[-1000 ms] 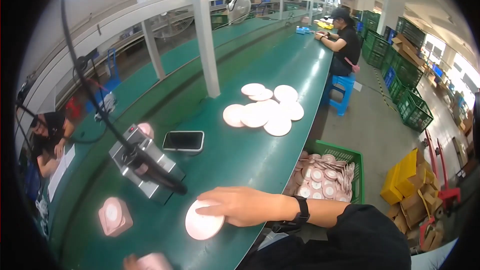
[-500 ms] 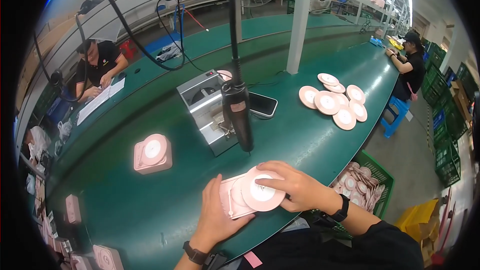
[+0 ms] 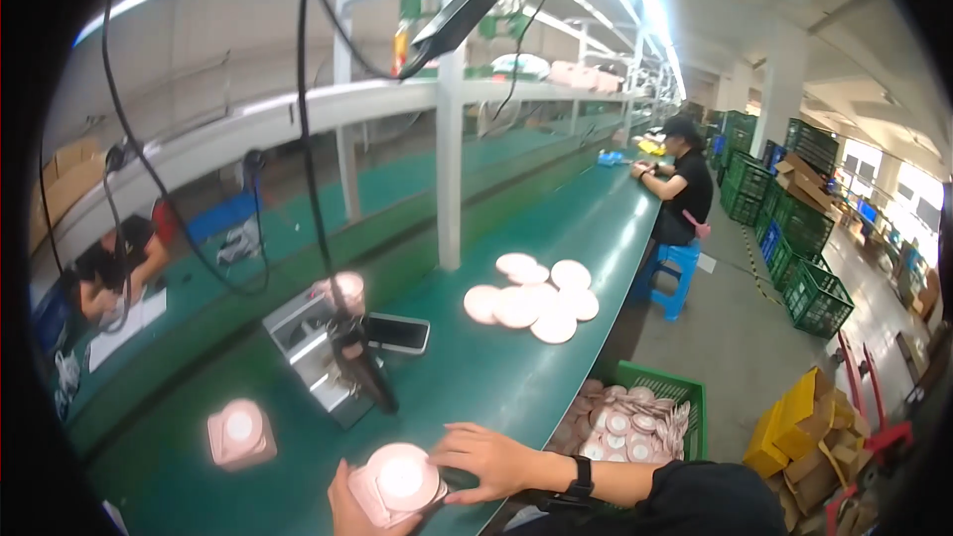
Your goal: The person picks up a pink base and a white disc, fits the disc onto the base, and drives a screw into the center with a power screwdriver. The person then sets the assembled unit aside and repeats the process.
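Observation:
Low in the view, my left hand (image 3: 353, 504) is wrapped round a pink square device (image 3: 371, 498), holding it by its left and near sides. A round pink disc with a bright pale centre (image 3: 402, 474) lies on top of the device, tilted toward me. My right hand (image 3: 488, 461) is curved at the disc's right rim, fingertips on its edge and thumb lower down. Beyond my hands a dark hanging power screwdriver (image 3: 365, 369) points down beside a grey metal machine (image 3: 316, 362). Glare and blur hide the disc's details.
A second pink device (image 3: 240, 434) stands left on the green bench (image 3: 476, 392). Several pink discs (image 3: 536, 306) lie farther along, past a phone (image 3: 399, 334). A green crate (image 3: 701, 417) of discs is at right. One co-worker (image 3: 685, 184) sits far right, another (image 3: 119, 263) left.
My view has swung up and to the right, so the bench things appear lower and farther left. My right hand's fingers have moved from the disc's face to its right rim.

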